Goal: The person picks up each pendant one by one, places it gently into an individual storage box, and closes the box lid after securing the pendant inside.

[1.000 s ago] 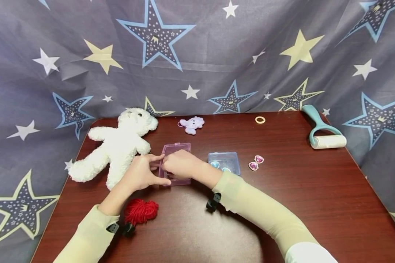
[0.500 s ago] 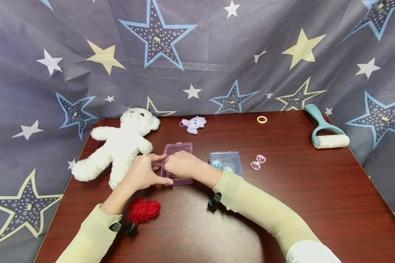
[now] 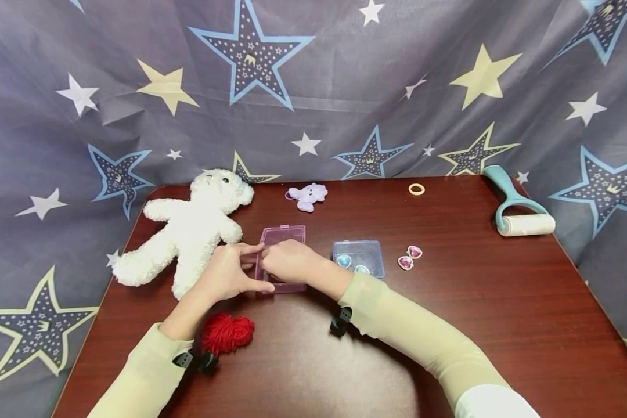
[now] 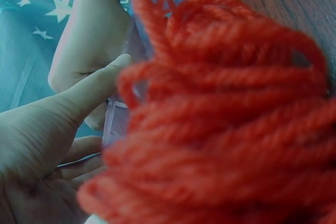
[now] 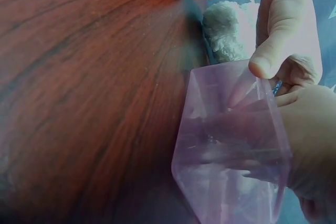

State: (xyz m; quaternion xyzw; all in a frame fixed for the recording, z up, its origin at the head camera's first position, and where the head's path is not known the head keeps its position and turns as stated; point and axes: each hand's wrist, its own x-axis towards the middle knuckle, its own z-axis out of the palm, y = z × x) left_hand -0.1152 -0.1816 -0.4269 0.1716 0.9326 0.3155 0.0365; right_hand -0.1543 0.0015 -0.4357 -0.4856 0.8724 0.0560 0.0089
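A small pink see-through plastic box [image 3: 287,235] lies on the dark wooden table [image 3: 449,325], with both hands on it. My left hand [image 3: 248,268] pinches its left side, thumb at the near corner and index finger further back. My right hand [image 3: 288,261] is curled over the near half of the box, its fingertips hidden. In the right wrist view the left thumb touches the rim of the pink box [image 5: 231,140]. A ball of red yarn [image 3: 227,334] lies by my left wrist and fills the left wrist view as red yarn [image 4: 220,119].
A white teddy bear [image 3: 188,232] lies left of the box, with a small purple bear [image 3: 307,196] behind it. To the right are a clear blue box [image 3: 363,255], two pink heart gems [image 3: 409,258], a pale ring [image 3: 416,188] and a lint roller [image 3: 517,217]. Star-printed cloth hangs all round.
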